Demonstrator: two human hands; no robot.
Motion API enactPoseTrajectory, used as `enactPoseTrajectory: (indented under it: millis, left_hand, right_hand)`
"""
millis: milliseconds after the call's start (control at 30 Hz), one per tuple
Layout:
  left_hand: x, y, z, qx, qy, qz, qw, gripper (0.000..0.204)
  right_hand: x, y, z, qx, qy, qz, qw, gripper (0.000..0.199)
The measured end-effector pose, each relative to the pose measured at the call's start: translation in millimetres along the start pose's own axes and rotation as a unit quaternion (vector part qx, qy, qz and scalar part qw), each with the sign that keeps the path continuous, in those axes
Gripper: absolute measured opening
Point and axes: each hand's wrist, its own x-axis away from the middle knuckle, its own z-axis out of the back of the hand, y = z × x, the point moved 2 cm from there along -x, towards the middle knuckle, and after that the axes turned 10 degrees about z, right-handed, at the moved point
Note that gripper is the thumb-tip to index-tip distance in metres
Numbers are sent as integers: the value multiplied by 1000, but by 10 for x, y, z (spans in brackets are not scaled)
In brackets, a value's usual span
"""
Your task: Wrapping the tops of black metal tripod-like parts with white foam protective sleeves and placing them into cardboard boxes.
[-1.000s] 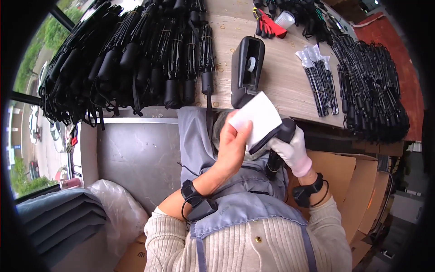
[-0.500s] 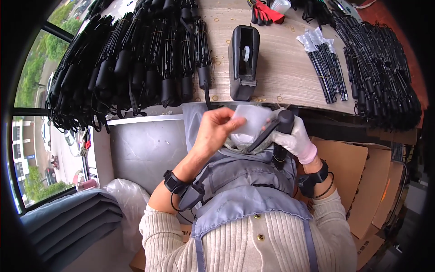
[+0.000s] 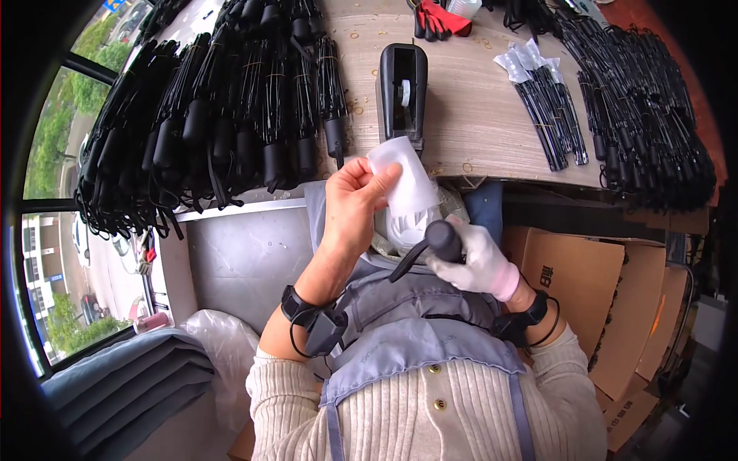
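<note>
Hands meet just below the near edge of the wooden worktable [image 3: 477,115], over the person's lap. The left hand [image 3: 350,207] is bare and pinches a clear plastic sleeve [image 3: 403,180] between thumb and fingers, closed on its left edge; the sleeve stands nearly upright, its top rising in front of the table edge and its lower end reaching down toward the other hand. The right hand [image 3: 477,261] wears a white glove with a pink cuff and is wrapped tight around the black handle of a folded umbrella [image 3: 434,242], whose rounded end points up toward the sleeve; a thin black strap hangs from the handle to the left. How much of the umbrella continues under the sleeve I cannot tell. On the worktable, straight behind the sleeve, a black tape dispenser [image 3: 403,88] stands with its nose toward the person. To the left of the dispenser many black folded umbrellas [image 3: 215,131] lie in a dense row, handles toward the table edge. To the right of the dispenser lie a few slim black umbrellas in clear bags [image 3: 542,107], and further right another big heap of black umbrellas [image 3: 646,115]. Behind the dispenser, red-handled scissors [image 3: 438,17] rest at the far side of the table. A cardboard box [image 3: 592,300] stands under the table, to the right of the gloved hand.
</note>
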Motion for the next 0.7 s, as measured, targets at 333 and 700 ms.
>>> enactPoseTrajectory:
  millis: [333, 700]
  left_hand:
    - [150, -44, -222, -1, -127, -46, 991, 24]
    - [303, -639, -534, -58, -218, 107, 968, 45]
  right_hand:
    - [47, 110, -62, 67, 83, -28, 994, 39]
    - [-349, -19, 560, -366, -40, -81, 926, 73]
